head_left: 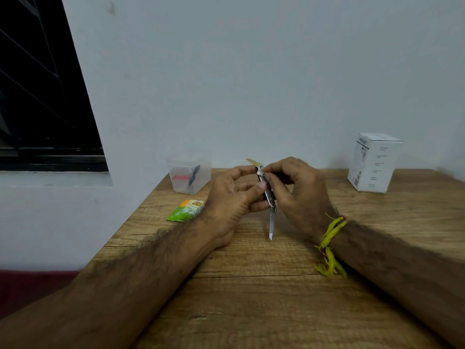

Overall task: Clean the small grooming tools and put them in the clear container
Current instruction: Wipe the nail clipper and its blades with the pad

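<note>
Fingers (251,191) of both hands pinch a slim steel tool (268,195), its flat blade pointing down over the grainy wooden bench (276,285).

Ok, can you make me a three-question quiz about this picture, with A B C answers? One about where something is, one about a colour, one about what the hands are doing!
1. Where is the clear container?
A. far left of the table, by the wall
B. beside the white box
C. on the floor

2. What colour is the thread on the right wrist?
A. blue
B. yellow
C. black

3. What are the hands doing?
A. lying flat
B. both holding the metal grooming tool
C. opening the white box

Answers:
1 A, it stands at the table's far left corner.
2 B, it is yellow.
3 B, the left hand and right hand pinch the tool.
</note>
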